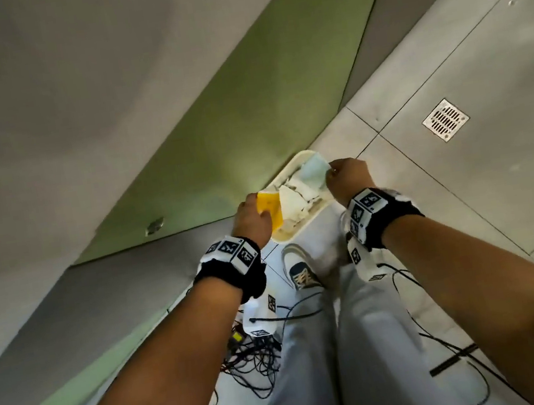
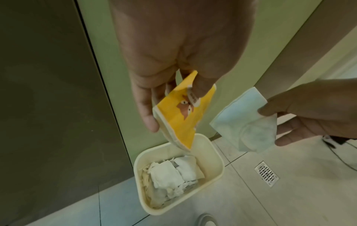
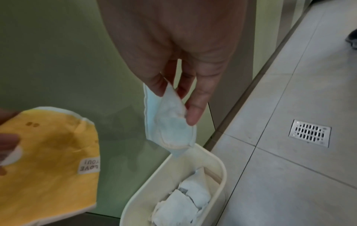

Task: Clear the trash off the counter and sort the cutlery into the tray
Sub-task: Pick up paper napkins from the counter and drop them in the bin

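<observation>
The cream plastic waste bin [image 2: 216, 154] stands open-topped against the green cabinet panel [image 2: 115, 91]; crumpled white tissues [image 2: 170, 174] fill its bottom.

Grey tiled floor [image 1: 464, 190], cream bin [image 2: 216, 154], metal drain grate [image 1: 446, 119], tangled cables [image 1: 258, 359]

One text is legible — "LOVE YOU!" printed upside down on a white label of the yellow napkin [image 3: 48, 160] (right wrist view); the wristband markers [image 1: 230, 247] carry only coded patterns.

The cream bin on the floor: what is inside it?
Inside the cream bin lie crumpled white tissues, filling its bottom. What is under them is covered. The yellow napkin and pale blue napkin are held above it.
</observation>
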The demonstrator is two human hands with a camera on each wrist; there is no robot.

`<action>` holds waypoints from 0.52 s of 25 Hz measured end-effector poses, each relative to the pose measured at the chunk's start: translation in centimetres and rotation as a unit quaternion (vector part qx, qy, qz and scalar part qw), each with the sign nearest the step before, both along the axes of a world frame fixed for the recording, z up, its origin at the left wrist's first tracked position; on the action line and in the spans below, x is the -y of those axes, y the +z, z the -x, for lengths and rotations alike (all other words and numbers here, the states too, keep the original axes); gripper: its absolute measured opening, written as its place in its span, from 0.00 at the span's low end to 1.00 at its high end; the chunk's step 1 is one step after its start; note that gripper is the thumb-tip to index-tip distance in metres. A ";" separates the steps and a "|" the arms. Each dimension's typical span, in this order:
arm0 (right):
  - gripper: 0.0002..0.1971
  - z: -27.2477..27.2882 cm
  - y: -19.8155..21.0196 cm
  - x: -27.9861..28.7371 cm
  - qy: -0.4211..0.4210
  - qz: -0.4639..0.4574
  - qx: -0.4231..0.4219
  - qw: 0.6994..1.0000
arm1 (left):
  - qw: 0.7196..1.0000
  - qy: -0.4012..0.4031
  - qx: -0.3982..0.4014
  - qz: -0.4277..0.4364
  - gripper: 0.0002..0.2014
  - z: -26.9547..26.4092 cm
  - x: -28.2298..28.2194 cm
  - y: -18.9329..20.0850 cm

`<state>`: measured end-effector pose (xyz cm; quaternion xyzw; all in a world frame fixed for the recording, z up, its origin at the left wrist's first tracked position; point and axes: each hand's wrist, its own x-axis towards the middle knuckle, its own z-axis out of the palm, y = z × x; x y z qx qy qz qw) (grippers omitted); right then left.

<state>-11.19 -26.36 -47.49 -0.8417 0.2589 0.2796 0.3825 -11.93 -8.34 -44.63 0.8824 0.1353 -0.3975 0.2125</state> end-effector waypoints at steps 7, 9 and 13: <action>0.17 -0.9 -5.7 -1.3 0.043 0.005 -0.040 0.998 | 0.997 -0.057 -0.039 -0.035 0.22 -1.1 1.0 -6.5; 0.17 -1.1 -7.2 -1.5 0.071 0.017 -0.054 0.996 | 0.996 -0.061 -0.043 -0.041 0.22 -1.4 1.5 -8.0; 0.24 -0.2 -10.4 -1.4 0.101 -0.017 -0.096 0.990 | 0.996 -0.050 -0.055 -0.050 0.26 -1.2 2.1 -10.2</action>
